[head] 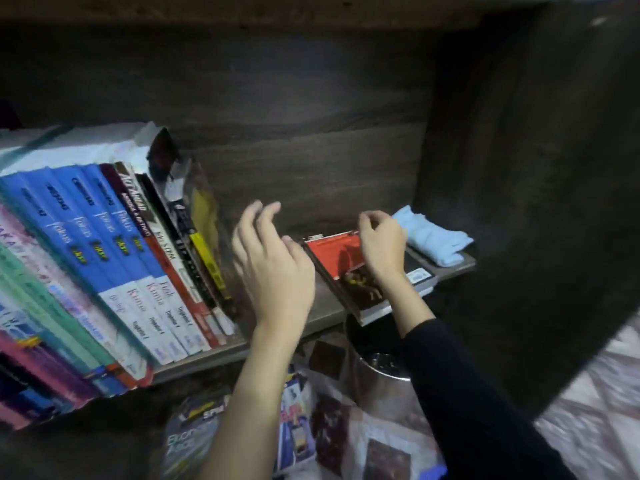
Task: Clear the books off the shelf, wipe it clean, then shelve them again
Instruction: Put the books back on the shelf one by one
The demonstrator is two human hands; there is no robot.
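A row of books (114, 258) stands leaning on the left part of the dark wooden shelf (325, 311), mostly blue and white spines. A red-covered book (334, 252) lies flat on a small stack at the right of the shelf. My right hand (381, 244) pinches the far edge of that red book. My left hand (273, 268) hovers with fingers spread in the gap between the leaning row and the flat stack, holding nothing. A folded light blue cloth (433, 242) rests on the shelf's right end, just behind my right hand.
The cabinet's dark side wall (519, 202) closes the shelf on the right. Below the shelf lie more books and magazines (298, 434) and a shiny metal container (381, 382). A patterned floor (595, 410) shows at the lower right.
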